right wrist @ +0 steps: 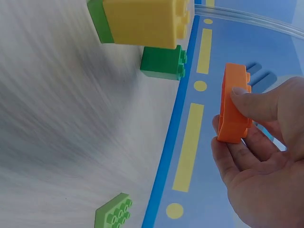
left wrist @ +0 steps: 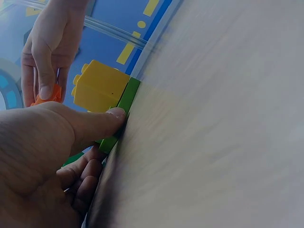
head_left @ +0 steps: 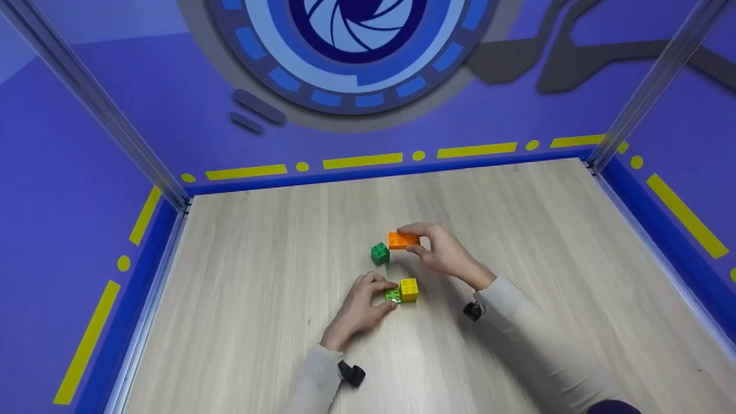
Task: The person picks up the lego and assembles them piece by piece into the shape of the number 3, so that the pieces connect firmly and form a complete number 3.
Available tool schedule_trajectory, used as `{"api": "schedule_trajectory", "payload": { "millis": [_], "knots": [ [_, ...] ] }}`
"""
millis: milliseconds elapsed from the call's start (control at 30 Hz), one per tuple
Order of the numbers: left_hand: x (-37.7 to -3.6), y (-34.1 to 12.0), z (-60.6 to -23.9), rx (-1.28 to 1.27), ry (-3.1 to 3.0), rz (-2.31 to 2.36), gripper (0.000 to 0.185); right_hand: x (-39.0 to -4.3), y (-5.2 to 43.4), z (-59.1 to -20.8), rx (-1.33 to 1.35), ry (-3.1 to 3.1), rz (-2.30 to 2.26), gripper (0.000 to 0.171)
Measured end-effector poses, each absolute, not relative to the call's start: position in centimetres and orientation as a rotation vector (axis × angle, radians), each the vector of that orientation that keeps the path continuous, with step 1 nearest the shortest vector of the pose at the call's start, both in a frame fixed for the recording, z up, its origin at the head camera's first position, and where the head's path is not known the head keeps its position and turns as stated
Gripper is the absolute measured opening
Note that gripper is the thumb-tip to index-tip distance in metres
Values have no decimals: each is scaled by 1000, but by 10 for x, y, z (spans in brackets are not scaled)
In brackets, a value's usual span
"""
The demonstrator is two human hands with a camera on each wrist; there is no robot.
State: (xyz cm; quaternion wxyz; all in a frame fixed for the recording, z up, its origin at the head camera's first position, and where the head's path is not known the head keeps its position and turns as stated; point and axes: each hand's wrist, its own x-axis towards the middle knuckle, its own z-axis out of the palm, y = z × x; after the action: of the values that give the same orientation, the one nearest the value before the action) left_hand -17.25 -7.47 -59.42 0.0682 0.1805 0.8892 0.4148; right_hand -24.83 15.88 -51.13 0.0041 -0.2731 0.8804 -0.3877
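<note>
Wooden desk [head_left: 287, 241], purple walls. Head view: left hand [head_left: 359, 307] pinches green plate [head_left: 393, 295] bearing yellow brick [head_left: 409, 289]; right hand [head_left: 443, 250] pinches orange brick [head_left: 402, 240] above desk, dark green brick [head_left: 379, 253] just beside. Left wrist: thumb [left wrist: 102, 121] presses plate edge. Right wrist: light green plate [right wrist: 114, 213] lies apart.

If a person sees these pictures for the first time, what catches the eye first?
The right hand pinches a flat orange plastic brick above the pale wooden table, beside a dark green cube brick. Nearer, the left hand holds a light green plate carrying a yellow cube brick.
</note>
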Motion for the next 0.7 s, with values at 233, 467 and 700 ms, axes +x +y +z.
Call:
{"api": "schedule_trajectory", "payload": {
  "millis": [233, 467, 700],
  "knots": [
    [-172, -75, -594, 546, 2673, 1255, 35, -242, 162, -510, -882, 2748, -1257, 38],
    [-170, -75, -596, 548, 2672, 1257, 35, -234, 165, -511, -910, 2722, -1250, 38],
    [-171, -77, -595, 562, 2682, 1251, 36, -227, 165, -510, -946, 2699, -1253, 39]
  ]
}}
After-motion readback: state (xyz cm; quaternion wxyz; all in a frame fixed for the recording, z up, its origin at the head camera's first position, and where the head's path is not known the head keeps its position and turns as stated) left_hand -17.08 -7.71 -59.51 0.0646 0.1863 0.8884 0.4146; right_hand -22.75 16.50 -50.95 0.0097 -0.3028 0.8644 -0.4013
